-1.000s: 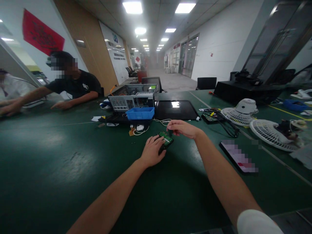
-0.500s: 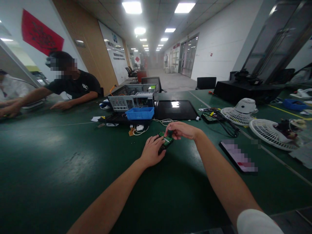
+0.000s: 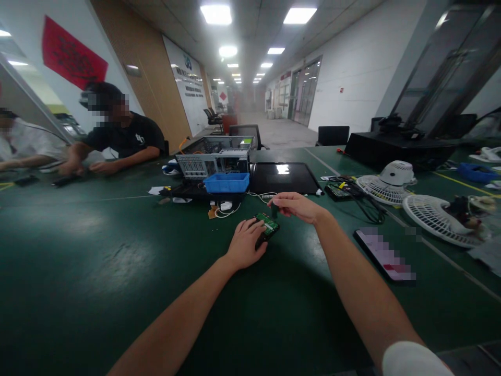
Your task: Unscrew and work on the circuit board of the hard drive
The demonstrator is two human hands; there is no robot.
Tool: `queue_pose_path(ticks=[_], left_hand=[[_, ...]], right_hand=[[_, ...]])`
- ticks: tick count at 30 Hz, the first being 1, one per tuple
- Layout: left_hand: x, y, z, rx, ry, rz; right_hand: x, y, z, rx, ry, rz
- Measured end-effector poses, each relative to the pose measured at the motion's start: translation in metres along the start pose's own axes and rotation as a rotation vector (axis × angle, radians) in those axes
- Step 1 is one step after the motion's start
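The board lies on the table just right of the frame's centre, below the blue tray. It looks light and stiff, and its exposed green face is probably fragile, so the dark rim seems the safest hold. The left hand clasps its left side, fingers across the top, thumb by the lower edge. The right hand, apart from the left, pinches a dark tool over the board's upper right; whether the tip touches, I cannot tell.
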State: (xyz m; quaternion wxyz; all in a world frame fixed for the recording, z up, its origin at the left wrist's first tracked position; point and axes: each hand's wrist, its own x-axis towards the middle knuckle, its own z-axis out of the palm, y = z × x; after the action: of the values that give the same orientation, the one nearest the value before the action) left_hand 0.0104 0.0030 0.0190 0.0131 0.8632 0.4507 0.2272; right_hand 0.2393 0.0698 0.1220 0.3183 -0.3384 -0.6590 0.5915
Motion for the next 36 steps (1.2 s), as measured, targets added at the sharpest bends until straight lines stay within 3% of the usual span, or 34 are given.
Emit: queue_pose_path(ticks=[6, 21, 30, 36], left_hand=[[-0.0006, 0.0009, -0.0014, -0.01, 0.008, 0.003], [-0.0007, 0.0034, -0.0069, -0.015, -0.004, -0.002], [-0.0002, 0.0017, -0.0025, -0.021, -0.01, -0.008], [-0.001, 0.002, -0.0043, -0.021, 0.0, -0.009]], right_hand=[[0.0025, 0.0033, 0.0035, 0.053, 0.053, -0.007], [-0.0026, -0.0045, 0.0073, 0.01, -0.077, 0.036], [0.003, 0.0016, 0.0022, -0.063, 0.048, -0.009], [-0.0004, -0.0006, -0.0005, -0.097, 0.037, -0.006]])
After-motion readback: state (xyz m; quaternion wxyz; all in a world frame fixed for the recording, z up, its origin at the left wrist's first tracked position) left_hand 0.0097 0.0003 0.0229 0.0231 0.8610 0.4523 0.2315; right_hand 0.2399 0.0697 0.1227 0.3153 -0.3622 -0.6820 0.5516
